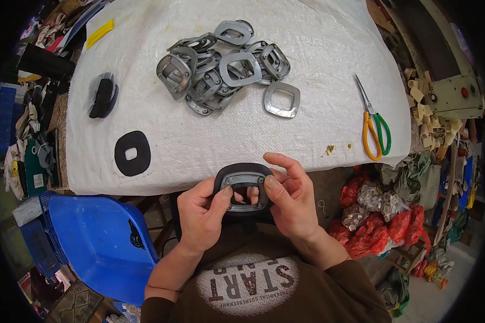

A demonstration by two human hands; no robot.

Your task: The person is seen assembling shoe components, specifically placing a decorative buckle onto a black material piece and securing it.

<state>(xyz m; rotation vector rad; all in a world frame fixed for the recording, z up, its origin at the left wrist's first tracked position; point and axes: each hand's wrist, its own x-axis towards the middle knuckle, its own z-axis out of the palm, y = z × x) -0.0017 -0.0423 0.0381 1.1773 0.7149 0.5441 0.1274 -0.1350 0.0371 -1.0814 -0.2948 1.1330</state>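
Between my two hands, just off the table's near edge, is a grey metal frame [233, 179] with rounded corners and a black pad [242, 168] around its outer edge. My left hand [202, 212] grips its left side, thumb on the metal. On the other side my right hand [293, 202] pinches it with the thumb at the upper right corner, the index finger raised. Some fingertips show through the central opening. A loose black pad [140, 161] with a square hole lies on the table to the left. Farther off is a heap of similar metal frames [207, 86], with one frame [268, 102] apart at its right.
White woven sheeting [199, 145] covers the table. Scissors [369, 124] with orange and green handles lie at right. A clear-wrapped black bundle [103, 97] and a yellow strip [100, 34] lie left. A blue plastic tub [97, 237] stands lower left; red bags [366, 234] sit lower right.
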